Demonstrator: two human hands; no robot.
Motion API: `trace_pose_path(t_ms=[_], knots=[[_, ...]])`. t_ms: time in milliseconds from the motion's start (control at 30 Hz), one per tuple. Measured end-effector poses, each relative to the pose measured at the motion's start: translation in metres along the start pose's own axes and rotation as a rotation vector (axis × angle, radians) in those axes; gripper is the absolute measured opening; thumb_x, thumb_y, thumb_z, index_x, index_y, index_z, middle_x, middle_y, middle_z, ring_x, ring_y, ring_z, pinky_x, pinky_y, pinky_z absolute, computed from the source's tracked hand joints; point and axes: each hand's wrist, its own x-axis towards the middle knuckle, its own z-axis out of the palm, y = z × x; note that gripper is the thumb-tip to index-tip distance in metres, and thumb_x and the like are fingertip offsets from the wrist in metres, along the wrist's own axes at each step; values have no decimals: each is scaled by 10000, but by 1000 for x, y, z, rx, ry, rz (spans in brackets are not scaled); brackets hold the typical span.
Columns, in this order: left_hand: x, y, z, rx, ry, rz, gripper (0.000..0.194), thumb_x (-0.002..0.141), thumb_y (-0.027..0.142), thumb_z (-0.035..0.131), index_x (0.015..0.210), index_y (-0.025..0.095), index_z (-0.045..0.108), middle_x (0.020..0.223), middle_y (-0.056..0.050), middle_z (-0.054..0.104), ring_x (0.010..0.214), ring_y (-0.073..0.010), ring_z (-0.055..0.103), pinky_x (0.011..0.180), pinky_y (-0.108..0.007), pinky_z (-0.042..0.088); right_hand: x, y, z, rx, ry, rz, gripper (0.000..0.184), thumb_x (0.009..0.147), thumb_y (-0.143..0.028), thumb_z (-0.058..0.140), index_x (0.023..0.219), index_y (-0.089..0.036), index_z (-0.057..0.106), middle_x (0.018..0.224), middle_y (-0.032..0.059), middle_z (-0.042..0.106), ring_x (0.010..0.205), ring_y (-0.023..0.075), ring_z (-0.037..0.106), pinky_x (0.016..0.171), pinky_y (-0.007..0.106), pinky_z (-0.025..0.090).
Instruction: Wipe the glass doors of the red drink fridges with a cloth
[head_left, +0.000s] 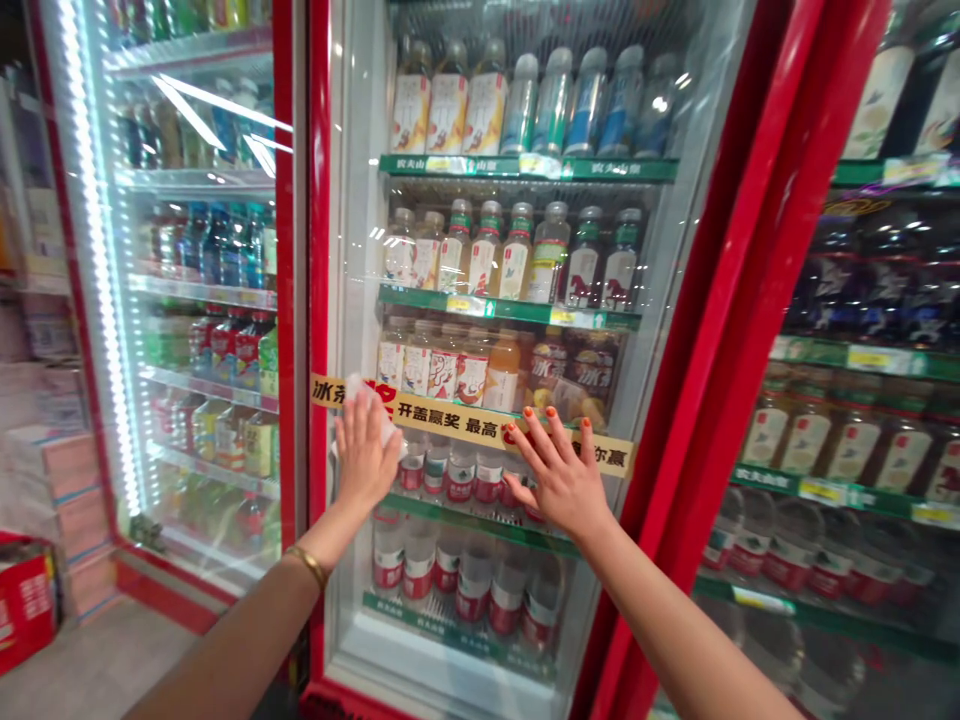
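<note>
"Left hand?"
"Left hand (366, 455): open, flat over a white wipe (357, 387), near the left edge of the glass door (358, 250). Wipe overlaps the tan promo strip (450, 420). Gold bracelet (309, 566) on that wrist."
"Right hand?"
"Right hand (566, 480): open, fingers spread, fingertips over the strip toward the door's right edge. Palm contact, can't tell."
"Behind the glass?"
"Bottled drinks (484, 250) upright on green-fronted shelves, above and below the strip. Red frame (320, 250) along the door's left edge."

pretty bright shot, cold white led strip (105, 270) glowing down the left fridge, streaky ceiling-light glare on the glass door (517, 230), edges kinda stretched and smeary, bottles on the right dimmer.
</note>
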Motion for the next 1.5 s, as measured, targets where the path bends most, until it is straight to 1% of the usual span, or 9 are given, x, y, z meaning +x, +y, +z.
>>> trace_pose_path(t_ms=[100, 267, 500, 733, 967, 1100, 1233, 1367, 1500], knots=[[26, 18, 3, -13, 69, -144, 759, 1137, 448, 367, 1793, 216, 65, 1864, -143, 63, 1746, -318, -28, 1418, -637, 53, -1, 1, 1, -9, 22, 13, 798, 1047, -634, 608, 1720, -254, 407, 1769, 59, 436, 1758, 270, 35, 1407, 637, -80], [13, 91, 14, 1, -22, 337, 822, 1098, 474, 519, 1791, 311, 107, 1856, -36, 182, 1751, -257, 57, 1445, -531, 33, 2, -2, 1, -19, 69, 65, 884, 1024, -644, 642, 1741, -211, 357, 1773, 101, 423, 1755, 296, 77, 1412, 641, -43], [35, 57, 1, -49, -12, 264, 772, 1115, 402, 481, 1786, 356, 102, 1861, -28, 154, 1749, -244, 34, 1439, -555, 61, 2, -3, 2, -47, 29, 107, 884, 1038, -611, 621, 1754, -189, 319, 1786, 127, 404, 1757, 322, 14, 1379, 692, -120], [61, 126, 10, -59, -70, 478, 831, 1095, 481, 539, 1783, 359, 89, 1855, -21, 188, 1751, -264, 50, 1434, -569, -32, 1, -2, -2, 0, 10, 126, 820, 1067, -588, 572, 1752, -207, 332, 1772, 114, 438, 1745, 319, 138, 1382, 665, -138], [49, 74, -8, -20, -89, 549, 788, 1112, 481, 492, 1781, 389, 87, 1862, 11, 149, 1746, -200, -36, 1422, -529, -95, -18, 11, -10, -34, 47, 270, 864, 1055, -530, 604, 1769, -178, 268, 1824, 119, 316, 1757, 303, 49, 1410, 632, -64], [99, 129, -2, -68, -52, 332, 788, 1123, 466, 445, 1784, 375, 25, 1877, -12, 31, 1746, -289, -67, 1391, -662, -119, -28, 15, -2, -52, 146, 279, 994, 1035, -449, 641, 1783, -92, 94, 1855, 181, 145, 1754, 332, 30, 1415, 640, 94], [78, 178, 16, -94, -166, 698, 776, 1109, 495, 478, 1779, 400, 99, 1854, 19, 199, 1749, -240, 56, 1410, -575, -159, -30, 14, 0, -37, 133, 295, 960, 1031, -391, 621, 1788, -117, 97, 1862, 178, 117, 1752, 344, 58, 1409, 642, 122], [46, 141, 10, -112, -229, 881, 721, 1096, 534, 514, 1739, 522, 189, 1750, 123, 435, 1710, -136, 229, 1433, -396, -98, -29, 12, 0, -21, 61, 303, 940, 1013, -427, 662, 1796, -265, 167, 1850, 160, 223, 1736, 367, 171, 1395, 661, 95], [89, 111, -4, -53, -94, 523, 739, 1126, 452, 438, 1779, 395, 98, 1853, -3, 196, 1747, -244, 27, 1413, -580, -120, -28, 12, 2, -43, 46, 297, 970, 997, -580, 678, 1789, -269, 211, 1835, 180, 280, 1736, 385, 156, 1386, 670, 50]])
